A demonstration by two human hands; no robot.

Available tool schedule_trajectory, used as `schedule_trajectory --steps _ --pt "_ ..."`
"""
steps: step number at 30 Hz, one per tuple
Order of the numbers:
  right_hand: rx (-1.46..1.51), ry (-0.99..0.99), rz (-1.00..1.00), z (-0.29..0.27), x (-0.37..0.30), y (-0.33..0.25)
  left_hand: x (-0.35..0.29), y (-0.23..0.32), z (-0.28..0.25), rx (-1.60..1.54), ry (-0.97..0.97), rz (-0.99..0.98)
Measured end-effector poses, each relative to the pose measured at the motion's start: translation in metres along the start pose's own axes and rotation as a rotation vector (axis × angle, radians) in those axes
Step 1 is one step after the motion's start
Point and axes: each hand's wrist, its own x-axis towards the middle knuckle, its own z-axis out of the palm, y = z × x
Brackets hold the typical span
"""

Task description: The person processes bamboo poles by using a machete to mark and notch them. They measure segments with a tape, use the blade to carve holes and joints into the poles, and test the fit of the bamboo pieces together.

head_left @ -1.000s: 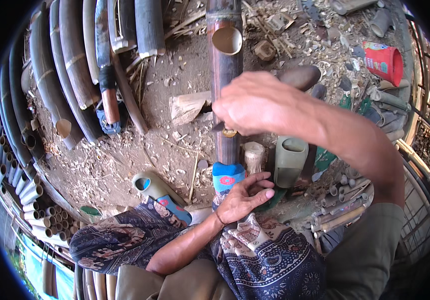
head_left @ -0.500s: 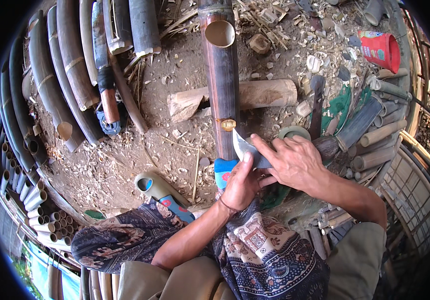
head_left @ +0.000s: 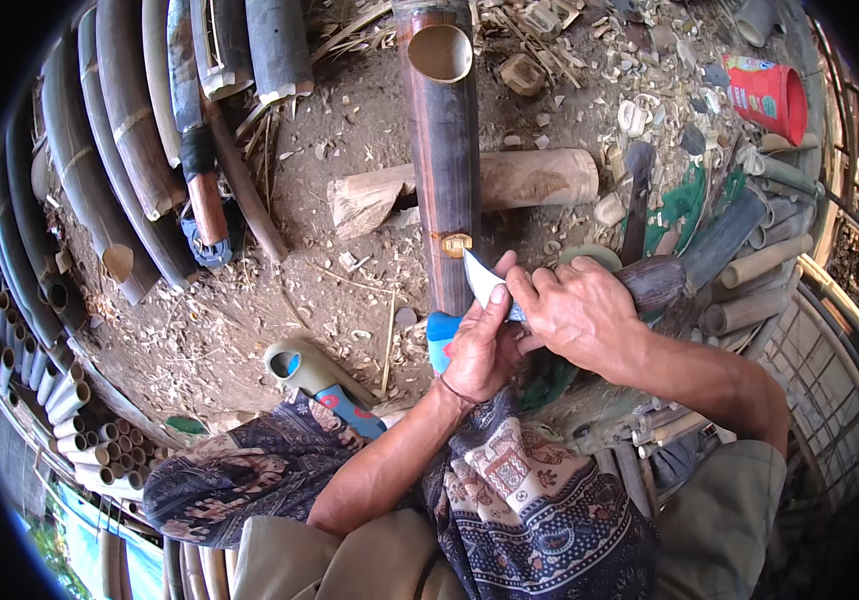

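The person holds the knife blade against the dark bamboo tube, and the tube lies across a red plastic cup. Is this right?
Not quite. The head view shows the dark bamboo tube lying across a pale wooden log, not the red plastic cup, which sits apart at upper right. The knife blade is indeed at the tube.

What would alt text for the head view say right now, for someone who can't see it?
Seen from above, a seated person's right hand holds a pale curved blade against a dark bamboo tube, beside a small cut hole, while the left hand steadies the tube's near end. The tube lies across a wooden log on chip-strewn dirt, with stacked bamboo poles on the left.
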Motion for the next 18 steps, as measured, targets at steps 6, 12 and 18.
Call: schedule_trajectory --steps 6,12,18 --pt "0.340 0.112 0.155 0.030 0.001 -0.021 -0.011 0.024 -0.016 0.269 0.129 -0.014" --pt "0.790 0.380 0.403 0.066 0.022 -0.077 -0.020 0.064 -0.026 0.792 0.230 0.092" --pt "1.147 0.472 0.539 0.053 0.019 -0.088 -0.028 0.094 0.002 1.180 0.032 0.080"
